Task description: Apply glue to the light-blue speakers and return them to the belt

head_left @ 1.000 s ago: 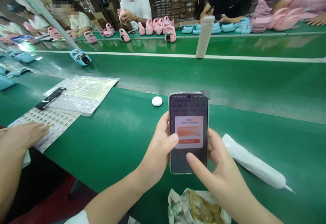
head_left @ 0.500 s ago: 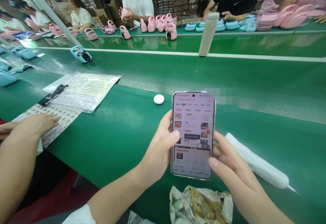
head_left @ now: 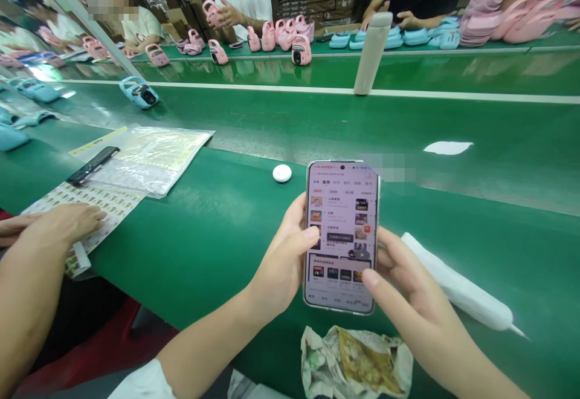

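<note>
A green workbench (head_left: 217, 236) carries the loose items. Near its far edge lies a small white round puck (head_left: 281, 173). To the puck's left, clear plastic sleeves (head_left: 154, 157) hold sticker sheets, with a black bar-shaped tool (head_left: 93, 165) resting on them. A white wrapped pen-like tool (head_left: 457, 290) lies well to the puck's right, and crumpled printed paper (head_left: 356, 363) sits at the bench's near edge. Beyond the puck, on the conveyor belt, stand a white bottle (head_left: 372, 53) and a blue device (head_left: 139, 94); pink devices (head_left: 276, 39) line the far side.

One lit phone (head_left: 342, 236), one white puck (head_left: 281, 173), one white bottle (head_left: 372, 52), one crumpled wrapper (head_left: 356, 363), two sticker sheets (head_left: 97, 202)
</note>
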`<state>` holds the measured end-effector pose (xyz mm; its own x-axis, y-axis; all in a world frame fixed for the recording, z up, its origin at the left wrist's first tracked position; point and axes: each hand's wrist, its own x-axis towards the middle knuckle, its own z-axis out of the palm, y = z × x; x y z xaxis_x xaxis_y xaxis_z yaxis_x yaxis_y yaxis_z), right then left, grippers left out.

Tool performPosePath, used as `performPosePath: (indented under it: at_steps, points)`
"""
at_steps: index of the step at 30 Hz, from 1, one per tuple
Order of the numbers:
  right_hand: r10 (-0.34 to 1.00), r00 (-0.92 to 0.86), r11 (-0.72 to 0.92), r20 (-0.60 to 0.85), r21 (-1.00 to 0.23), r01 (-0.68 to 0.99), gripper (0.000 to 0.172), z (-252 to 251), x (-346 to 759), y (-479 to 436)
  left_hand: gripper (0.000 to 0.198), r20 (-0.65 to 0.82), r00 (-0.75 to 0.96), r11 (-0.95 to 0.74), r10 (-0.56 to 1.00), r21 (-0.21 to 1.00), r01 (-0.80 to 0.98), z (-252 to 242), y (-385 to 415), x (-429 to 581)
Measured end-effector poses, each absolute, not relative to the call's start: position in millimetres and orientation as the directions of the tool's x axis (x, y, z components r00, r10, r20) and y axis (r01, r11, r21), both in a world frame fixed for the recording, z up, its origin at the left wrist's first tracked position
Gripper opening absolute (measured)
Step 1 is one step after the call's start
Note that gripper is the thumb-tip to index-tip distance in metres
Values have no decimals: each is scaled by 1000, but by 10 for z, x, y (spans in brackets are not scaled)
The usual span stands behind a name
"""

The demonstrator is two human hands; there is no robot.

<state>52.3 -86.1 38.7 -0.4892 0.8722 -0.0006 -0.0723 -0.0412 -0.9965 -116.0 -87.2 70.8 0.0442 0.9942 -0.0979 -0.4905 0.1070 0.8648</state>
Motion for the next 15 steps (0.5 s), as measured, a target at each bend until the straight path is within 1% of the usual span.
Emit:
performPosePath:
  at_steps: [3,6,7,9,12,14,15]
  points:
    - [885,-465,-38,-1,-997,-72,34,414,500,-833,45,-98,43,106,994,859,-501,681,-862,-1163]
    - [899,-439,-12,-3,-1000,-18,38,429,503,-833,47,-109,40,114,993,854,-507,654,-857,-1159]
    - [900,-436,-11,-9,-1000,-2,42,427,506,-836,48,-113,36,116,993,855,-506,645,-856,-1157]
    - [890,-456,17,9,-1000,15,54,406,506,-847,48,-126,6,112,992,858,-501,628,-851,-1152]
    - [835,-541,136,104,-991,19,77,327,482,-864,48,-149,-45,106,988,854,-509,601,-835,-1146]
    - [806,-569,215,162,-976,26,82,260,456,-872,47,-173,-59,117,983,843,-526,581,-818,-1142]
    - [804,-568,234,174,-972,34,81,230,444,-873,46,-185,-61,124,981,836,-535,570,-810,-1140]
